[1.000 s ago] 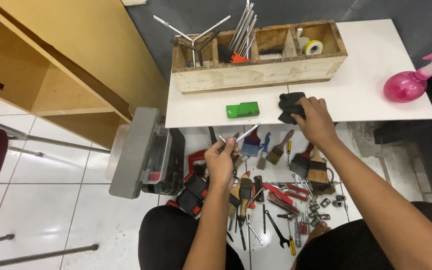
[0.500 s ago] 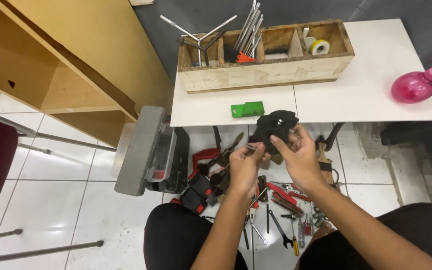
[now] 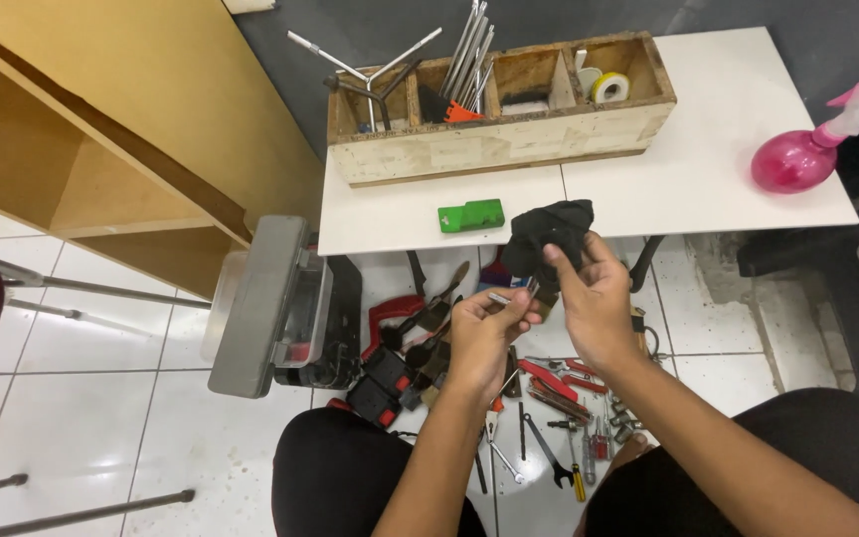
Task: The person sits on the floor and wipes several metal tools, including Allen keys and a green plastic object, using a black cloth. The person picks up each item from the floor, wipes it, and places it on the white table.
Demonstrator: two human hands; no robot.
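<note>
- The person sits low, knees apart, both hands raised together just in front of the white table's point(image 3: 708, 179) near edge.
- The right hand point(image 3: 594, 298) has its fingers pinched shut on a crumpled black cloth point(image 3: 547, 231), which bunches up above the fingertips and overlaps the table edge from this view.
- The left hand point(image 3: 484, 333) is curled closed around a thin metal tool point(image 3: 500, 297); only a short silvery end pokes out toward the cloth, so I cannot tell what kind of tool it is.
- The tool's tip sits just beside the lower part of the cloth, between the two hands; whether it touches the cloth is unclear.
- On the table, a small green block point(image 3: 470, 215) lies just to the left of the cloth, and a long wooden tool box point(image 3: 499, 149) with compartments stands behind it, holding metal rods and a roll of tape.
- A pink spray bottle point(image 3: 797, 159) stands well apart at the table's right end.
- Below the hands, the tiled floor point(image 3: 101, 398) is littered with paintbrushes, red-handled pliers point(image 3: 549, 383), wrenches and small sockets.
- A grey case point(image 3: 270, 298) rests on the floor to the left of the left hand.
</note>
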